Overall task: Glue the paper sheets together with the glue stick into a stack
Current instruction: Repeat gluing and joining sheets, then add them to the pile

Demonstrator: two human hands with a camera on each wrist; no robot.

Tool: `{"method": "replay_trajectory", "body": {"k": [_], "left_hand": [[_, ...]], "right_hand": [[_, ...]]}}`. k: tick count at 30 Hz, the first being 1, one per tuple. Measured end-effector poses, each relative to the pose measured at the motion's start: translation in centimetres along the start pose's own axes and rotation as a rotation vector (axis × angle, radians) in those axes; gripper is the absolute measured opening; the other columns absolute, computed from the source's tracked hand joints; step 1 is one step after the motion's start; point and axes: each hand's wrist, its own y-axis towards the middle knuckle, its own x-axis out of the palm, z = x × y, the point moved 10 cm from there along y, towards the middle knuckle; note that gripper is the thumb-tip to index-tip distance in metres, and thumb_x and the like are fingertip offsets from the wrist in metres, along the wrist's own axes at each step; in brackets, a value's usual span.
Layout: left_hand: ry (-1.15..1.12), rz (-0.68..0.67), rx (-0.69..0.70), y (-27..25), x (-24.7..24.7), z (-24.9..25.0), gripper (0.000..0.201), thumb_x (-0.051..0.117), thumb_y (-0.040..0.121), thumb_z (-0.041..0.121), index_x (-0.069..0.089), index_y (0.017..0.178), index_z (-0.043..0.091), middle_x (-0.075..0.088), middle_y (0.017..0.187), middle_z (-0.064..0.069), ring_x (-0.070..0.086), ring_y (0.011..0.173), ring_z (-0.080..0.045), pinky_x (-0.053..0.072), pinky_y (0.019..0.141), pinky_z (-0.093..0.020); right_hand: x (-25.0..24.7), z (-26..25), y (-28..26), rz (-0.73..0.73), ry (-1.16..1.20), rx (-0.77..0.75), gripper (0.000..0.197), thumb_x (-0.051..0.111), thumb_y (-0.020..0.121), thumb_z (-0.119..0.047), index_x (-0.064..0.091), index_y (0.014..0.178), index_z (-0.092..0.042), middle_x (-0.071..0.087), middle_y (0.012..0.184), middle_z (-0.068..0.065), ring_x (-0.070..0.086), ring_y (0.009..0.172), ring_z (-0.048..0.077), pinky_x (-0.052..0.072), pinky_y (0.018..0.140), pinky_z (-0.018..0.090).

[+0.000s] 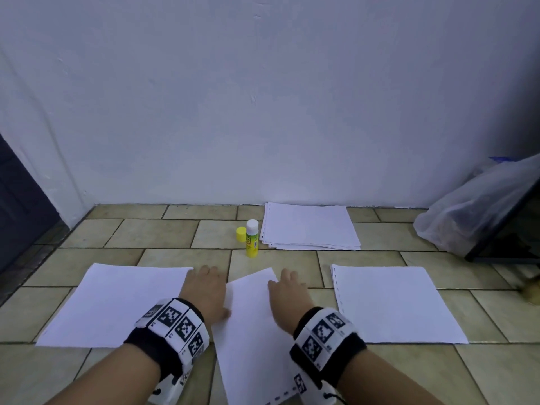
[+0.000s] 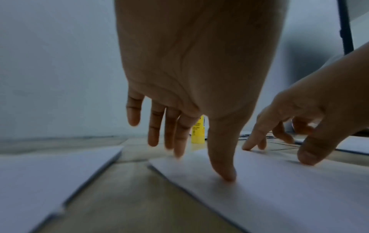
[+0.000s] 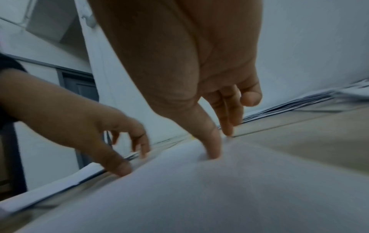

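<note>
Beige rectangular floor tiles [image 1: 163,233] run up to a plain pale wall [image 1: 263,97], and the person works low over them. Both hands rest on a white paper sheet lying skewed in the near middle [image 1: 251,331], its far corner pointing towards the wall. The left hand [image 1: 206,290] has its fingers loosely spread and nearly straight; its thumb tip [image 2: 224,171] presses the sheet near the left edge, while the other fingers [image 2: 153,135] hang just above the floor beyond that edge. The right hand [image 1: 287,293] is likewise relaxed and open, its thumb [image 3: 211,146] and at least one fingertip [image 3: 227,127] touching the paper near the far corner; neither hand curls round anything. To the left lies a flat white sheet of paper [image 1: 117,305], close beside the left hand, and to the right, apart from the middle sheet, another white sheet with a row of punched holes along its left edge [image 1: 391,302]. Farther off, against the wall, sits a loose pile of white paper sheets [image 1: 309,226]. Just left of that pile a yellow glue stick with a white top [image 1: 252,238] stands upright and uncapped, with its yellow round cap [image 1: 241,233] on the tile just beside it. At the far right a crumpled translucent plastic bag [image 1: 473,211] leans over a dark framed object [image 1: 508,238].
</note>
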Motion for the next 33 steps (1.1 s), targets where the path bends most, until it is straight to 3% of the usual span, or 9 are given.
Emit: {"method": "replay_trajectory", "body": {"k": [2,4,7,10,16,19,23,29,33], "left_hand": [[-0.143,0.011,0.122,-0.2,0.7,1.3,0.059,0.056,0.092,0.027,0.029,0.143,0.015,0.027,0.148,-0.003,0.029,0.136,-0.021,0.032,0.108,-0.035],[-0.212,-0.020,0.219,-0.7,1.3,2.3,0.060,0.054,0.093,0.022,0.027,0.146,0.017,0.028,0.149,-0.001,0.029,0.136,-0.018,0.033,0.108,-0.032],[-0.174,-0.021,0.169,-1.2,1.2,1.8,0.044,0.053,0.095,0.028,0.040,0.135,0.015,0.041,0.134,-0.004,0.041,0.123,-0.019,0.038,0.096,-0.030],[-0.114,0.003,0.088,-1.4,0.9,1.3,0.030,0.047,0.097,0.018,0.045,0.127,0.012,0.046,0.131,-0.006,0.048,0.118,-0.020,0.040,0.089,-0.028],[-0.232,-0.001,0.085,-1.3,1.9,0.3,0.072,0.056,0.093,0.035,0.019,0.149,0.010,0.015,0.158,-0.003,0.013,0.146,-0.016,0.023,0.115,-0.028],[-0.170,0.027,0.082,-1.2,1.7,0.1,0.070,0.054,0.093,0.038,0.021,0.149,0.012,0.019,0.157,-0.001,0.016,0.145,-0.015,0.025,0.114,-0.027],[-0.122,0.008,0.038,-1.1,1.9,-0.2,0.073,0.052,0.093,0.045,0.020,0.150,0.013,0.019,0.157,-0.001,0.018,0.144,-0.016,0.028,0.112,-0.032],[-0.112,-0.033,0.022,-1.0,2.0,-0.1,0.075,0.050,0.094,0.046,0.015,0.152,0.014,0.016,0.158,0.003,0.017,0.143,-0.016,0.027,0.111,-0.034],[-0.136,-0.071,0.020,-0.6,1.7,-0.6,0.076,0.055,0.089,0.052,0.023,0.150,0.018,0.026,0.154,0.005,0.025,0.137,-0.017,0.032,0.105,-0.034]], "right_hand": [[0.8,-1.8,0.1,-0.037,-0.015,-0.029,0.029,0.041,0.093,-0.005,0.049,0.120,0.002,0.042,0.127,0.020,0.040,0.116,0.034,0.037,0.085,0.033],[1.1,-2.9,0.4,-0.033,-0.008,-0.027,0.030,0.039,0.093,-0.008,0.049,0.120,0.003,0.046,0.123,0.021,0.041,0.112,0.035,0.032,0.082,0.035],[1.0,-4.1,0.8,-0.012,0.106,0.007,0.042,0.043,0.095,-0.020,0.035,0.132,0.000,0.043,0.130,0.021,0.040,0.117,0.035,0.034,0.086,0.036],[1.2,-5.2,0.7,-0.048,0.191,0.005,0.057,0.046,0.098,-0.029,0.024,0.142,-0.002,0.030,0.144,0.018,0.030,0.130,0.036,0.037,0.098,0.040],[2.0,-6.1,0.9,-0.094,0.131,-0.019,0.064,0.041,0.100,-0.027,0.007,0.151,-0.009,-0.001,0.160,0.007,0.005,0.145,0.029,0.027,0.105,0.054],[1.9,-7.7,1.0,-0.125,0.148,-0.170,0.068,0.040,0.100,-0.022,-0.001,0.153,-0.010,-0.008,0.161,0.002,-0.008,0.148,0.018,0.005,0.114,0.059],[1.2,-4.9,0.7,-0.131,0.226,-0.178,0.061,0.032,0.102,-0.020,0.001,0.153,-0.014,-0.004,0.161,-0.002,0.001,0.148,0.012,-0.003,0.116,0.052],[1.4,3.2,-1.4,-0.148,0.336,-0.043,0.052,0.026,0.103,-0.024,0.011,0.153,-0.019,0.008,0.161,-0.002,0.025,0.143,0.023,0.014,0.118,0.046],[1.2,5.9,-2.0,-0.099,0.363,0.011,0.052,0.033,0.103,-0.029,0.020,0.151,-0.016,0.023,0.158,0.001,0.032,0.139,0.024,0.026,0.113,0.034]]}}
